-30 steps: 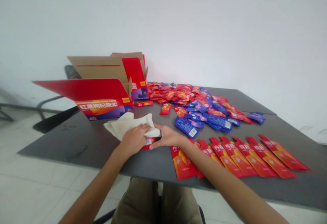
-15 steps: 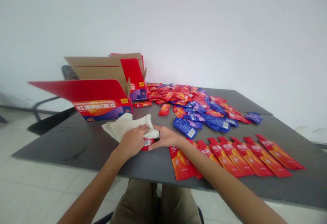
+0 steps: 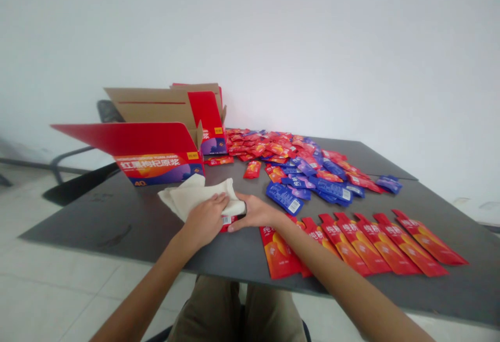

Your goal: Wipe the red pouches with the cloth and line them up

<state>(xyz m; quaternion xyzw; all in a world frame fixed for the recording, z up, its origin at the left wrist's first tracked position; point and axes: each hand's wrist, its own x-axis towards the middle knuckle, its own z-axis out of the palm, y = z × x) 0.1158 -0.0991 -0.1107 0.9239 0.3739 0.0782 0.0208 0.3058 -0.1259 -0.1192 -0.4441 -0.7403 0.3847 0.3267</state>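
In the head view, a cream cloth point(image 3: 191, 195) lies folded over a red pouch point(image 3: 227, 222) near the front of the table. My left hand point(image 3: 206, 218) is closed on the cloth, its fingers pressing it against the pouch. From the right side, my right hand point(image 3: 253, 212) grips the pouch, thumb along the near edge and fingers behind. Only a small red patch with a white barcode shows; the cloth and my hands cover the rest. To the right of my hands, several red pouches point(image 3: 361, 245) lie in an overlapping row, partly behind my right forearm.
Two open red cardboard boxes, a near one point(image 3: 160, 167) and a far one point(image 3: 214, 139), stand at the left with flaps raised. A mixed heap of red and blue pouches point(image 3: 289, 157) covers the table's back middle. A black chair point(image 3: 78, 183) is beyond the left edge.
The whole view has shifted slightly. My hands keep the same hold on the cloth and the red pouch, with hardly any movement against the table.
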